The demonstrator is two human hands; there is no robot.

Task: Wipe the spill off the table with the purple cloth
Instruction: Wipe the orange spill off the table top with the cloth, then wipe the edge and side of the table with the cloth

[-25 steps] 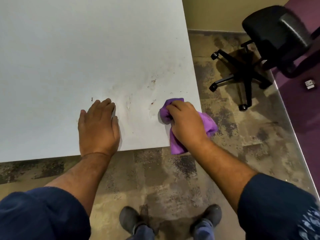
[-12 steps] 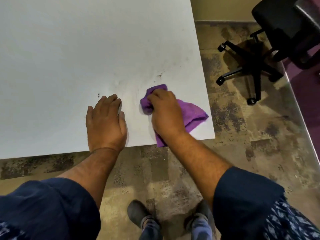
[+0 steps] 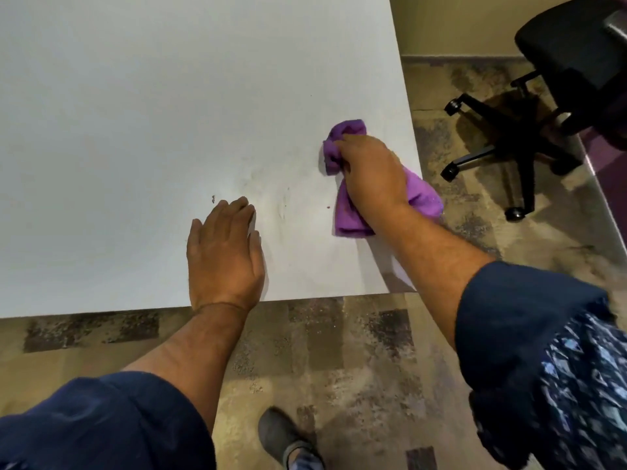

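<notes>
My right hand (image 3: 371, 176) presses the bunched purple cloth (image 3: 346, 134) onto the white table (image 3: 135, 113) near its right edge. Part of the cloth trails out behind the hand toward the table corner. Faint smears of the spill (image 3: 281, 205) lie between my two hands, with a small dark speck (image 3: 213, 198) and a reddish dot (image 3: 328, 207). My left hand (image 3: 225, 256) rests flat on the table near its front edge, fingers together, holding nothing.
A black office chair (image 3: 556, 62) on a wheeled base (image 3: 502, 144) stands to the right of the table on mottled floor. A purple floor strip (image 3: 610, 171) runs at far right. One dark shoe (image 3: 281, 435) shows below.
My right hand has swept the cloth from beside my left hand rightward and farther up the table. The left hand has stayed flat in place.
</notes>
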